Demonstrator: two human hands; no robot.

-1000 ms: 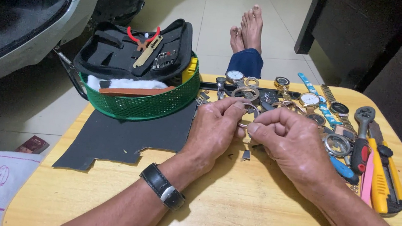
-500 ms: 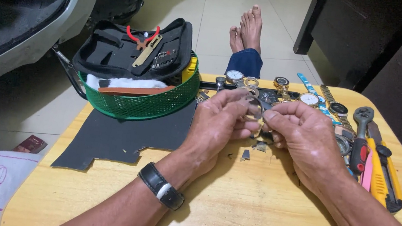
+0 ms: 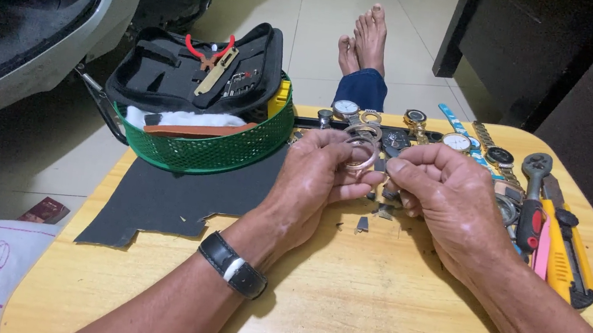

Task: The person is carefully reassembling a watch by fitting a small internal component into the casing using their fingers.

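The left hand point(image 3: 317, 176) pinches a round watch case point(image 3: 361, 151) while the right hand point(image 3: 447, 197), fingertips closed just beside it, grips something too small to tell, which might slip among loose parts point(image 3: 372, 218) below.

You have two hands up: your left hand point(image 3: 321, 180) pinches one watch case point(image 3: 361, 151), and your right hand point(image 3: 447, 197) closes its fingertips just beside it. Beyond the grip lie about five watches point(image 3: 456, 141) in a row; the exact number is hard to tell. Below the grip sit two small metal bits point(image 3: 362, 225). Right of your right hand lie one ratchet point(image 3: 531, 206) and one yellow knife point(image 3: 566, 254). Left of the grip stands one green basket point(image 3: 203, 151) on one dark mat point(image 3: 175, 201).
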